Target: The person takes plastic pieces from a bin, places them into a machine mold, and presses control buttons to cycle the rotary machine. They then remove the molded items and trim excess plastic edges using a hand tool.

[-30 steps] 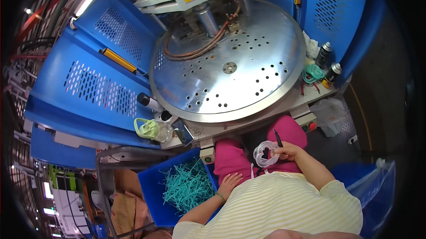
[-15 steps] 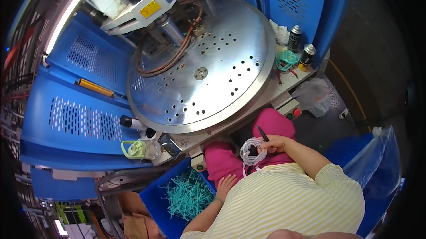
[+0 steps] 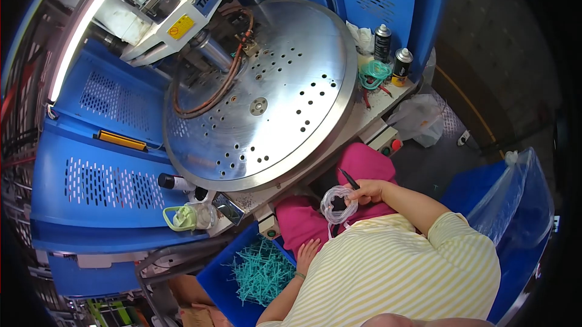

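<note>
My right hand (image 3: 367,191) is closed around a slim black pen-like tool (image 3: 348,178), its tip pointing up and left. A coil of clear tubing (image 3: 331,218) sits against the fingers of that hand, above my lap; whether the fingers also grip it I cannot tell. My left hand (image 3: 308,255) lies flat on my left thigh, fingers stretched out and holding nothing. Close beside it is a blue bin (image 3: 219,278) with many thin teal plastic pieces (image 3: 264,269) in it.
Ahead stands a large round metal table (image 3: 285,139) with holes, under a press head (image 3: 182,23). Two spray cans (image 3: 401,67) and a teal coil (image 3: 374,74) are at its right. A phone (image 3: 228,208) and a green-handled bottle (image 3: 182,218) lie left. A bag-lined blue bin (image 3: 515,205) is right.
The view has tilted slightly, so the machine sits a little further left. My right hand keeps the black tool and the coil above my lap. The left hand stays on the thigh.
</note>
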